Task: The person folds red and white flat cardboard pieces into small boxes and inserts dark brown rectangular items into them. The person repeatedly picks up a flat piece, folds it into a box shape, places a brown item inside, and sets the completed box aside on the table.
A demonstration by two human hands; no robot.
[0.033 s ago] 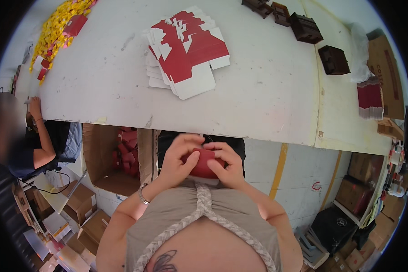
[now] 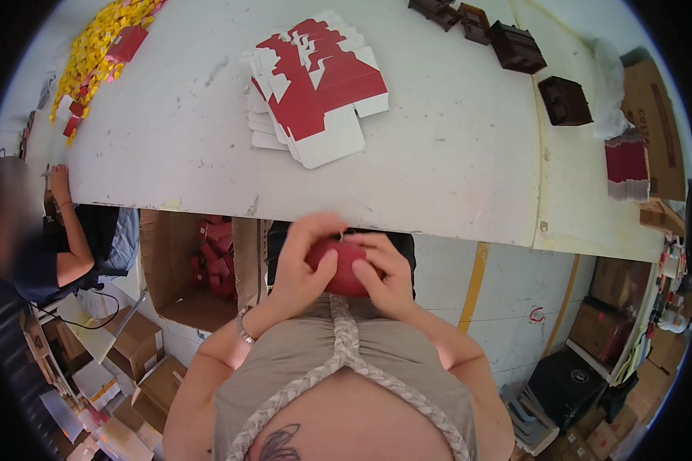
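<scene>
Close to my body, just off the table's near edge, I hold a small red carton (image 2: 346,270). My left hand (image 2: 298,265) grips its left side, thumb on the near face and fingers curled over the far edge. On the opposite side, my right hand (image 2: 388,275) has its thumb pressed to the same face. The carton's far side and underside are hidden by my fingers. Beyond my hands, flat red-and-white carton blanks (image 2: 331,88) lie in a fanned stack on the white table (image 2: 438,169).
Left of me stands an open cardboard box (image 2: 161,269) with red cartons (image 2: 219,261) inside. A co-worker's arm (image 2: 73,238) rests at the table's left end, near a yellow heap (image 2: 104,50). Dark brown holders (image 2: 565,101) and stacked red card (image 2: 627,165) are at right.
The red carton has tilted in my hands, and the white part at its near edge no longer shows. My left fingers have shifted slightly farther away from me.
</scene>
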